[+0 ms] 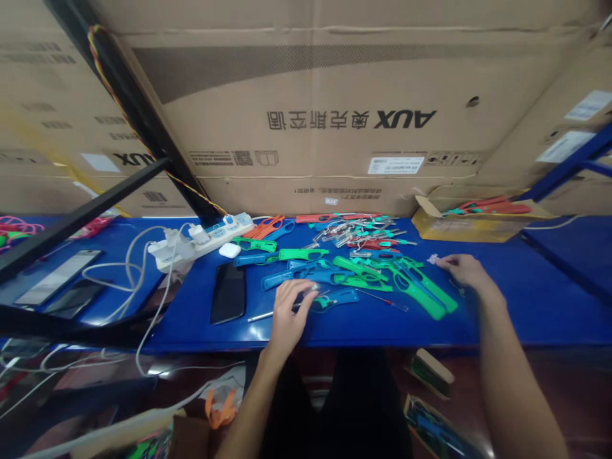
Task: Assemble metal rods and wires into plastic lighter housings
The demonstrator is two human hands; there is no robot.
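Observation:
My left hand [289, 307] is over the near edge of the table, thumb and forefinger closed on a small, shiny, pale piece [313, 289] whose kind I cannot make out. Below those fingers lies a blue lighter casing [342, 298] with a green part in it. A thin silver rod [261, 315] runs under the hand's left side. Off to the right, my right hand [467, 273] pinches a small crumpled white scrap [433, 259] just above the table. Green lighter casings [425, 290] lie left of it, and a thin screwdriver [382, 298] rests between the hands.
Behind the casings is a pile of metal lighter parts with white wires [354, 233]. A cardboard box [463, 228] of red and green casings stands back right. A black phone [228, 293], white earbud case [230, 250] and power strip [210, 239] sit left. Large cartons [329, 76] wall the back.

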